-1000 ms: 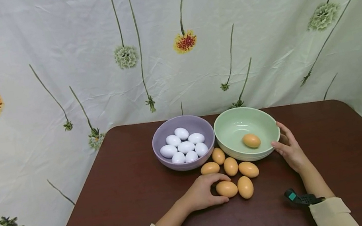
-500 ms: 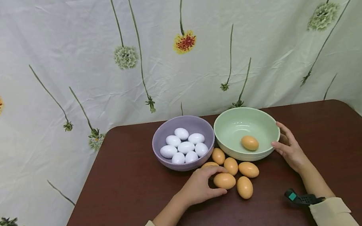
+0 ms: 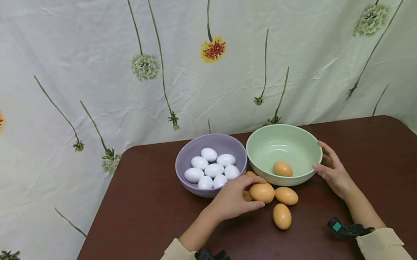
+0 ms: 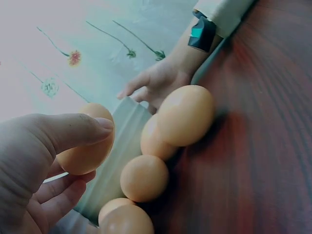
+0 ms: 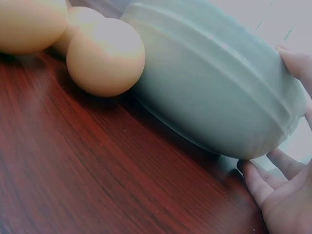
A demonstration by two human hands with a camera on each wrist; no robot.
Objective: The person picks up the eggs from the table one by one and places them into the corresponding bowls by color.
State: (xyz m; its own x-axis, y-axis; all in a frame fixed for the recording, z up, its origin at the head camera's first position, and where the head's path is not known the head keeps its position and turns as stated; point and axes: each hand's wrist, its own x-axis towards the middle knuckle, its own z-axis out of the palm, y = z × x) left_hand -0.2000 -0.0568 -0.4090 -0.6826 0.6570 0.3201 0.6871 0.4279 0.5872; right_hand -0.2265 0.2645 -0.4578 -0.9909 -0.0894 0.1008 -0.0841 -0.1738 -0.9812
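Observation:
My left hand (image 3: 231,200) pinches a brown egg (image 3: 262,193) between thumb and fingers, lifted off the table in front of the green bowl (image 3: 304,148). In the left wrist view the thumb lies across this egg (image 4: 80,158). My right hand (image 3: 337,174) grips the green bowl at its right side, thumb at the rim and other fingers low on the outer wall. One brown egg (image 3: 282,169) lies inside that bowl. Two loose brown eggs, one near the bowl (image 3: 286,195) and one closer to me (image 3: 282,216), show fully; others are partly hidden by my left hand.
A purple bowl (image 3: 184,181) with several white eggs (image 3: 214,170) stands left of the green bowl, right up against it. Both rest near the far edge of the dark red-brown table (image 3: 147,233). A flower-printed cloth (image 3: 94,52) hangs behind.
My left hand has lifted the brown egg and carried it away from me toward the bowls. The egg in the green bowl has rolled left and nearer. My right hand stays put.

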